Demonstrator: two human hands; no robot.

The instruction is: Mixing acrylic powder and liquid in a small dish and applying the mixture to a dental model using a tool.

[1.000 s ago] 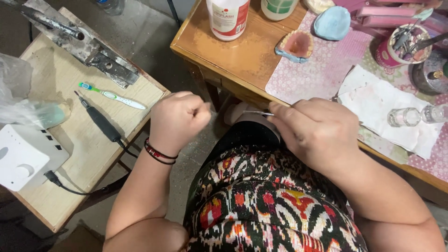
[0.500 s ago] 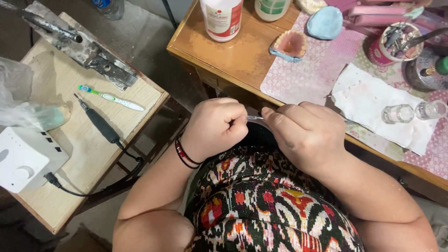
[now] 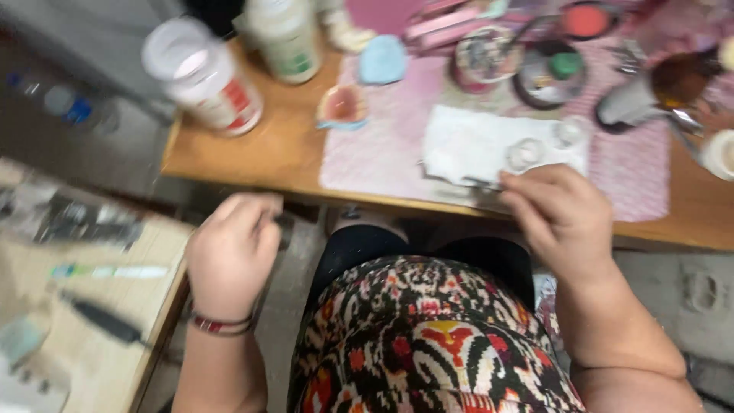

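1 head-worn camera looks steeply down, close over the person's lap and the wooden table (image 3: pixel 252 157) edge ahead.

My arms are bare. A red beaded bracelet (image 3: pixel 220 325) circles my left wrist. My patterned dress (image 3: pixel 428 344) is red, black and cream.

My right hand (image 3: pixel 562 218) rests right of centre in the frame, its fingertips on the near edge of a white, crumpled paper towel (image 3: pixel 478 145) that lies flat on the pink mat at upper centre. Two small clear glass dishes (image 3: pixel 526 153) sit on that towel, just above my fingers. My left hand (image 3: pixel 233 252), curled loosely, hangs at centre left below the table edge; the blur hides whatever is in it.
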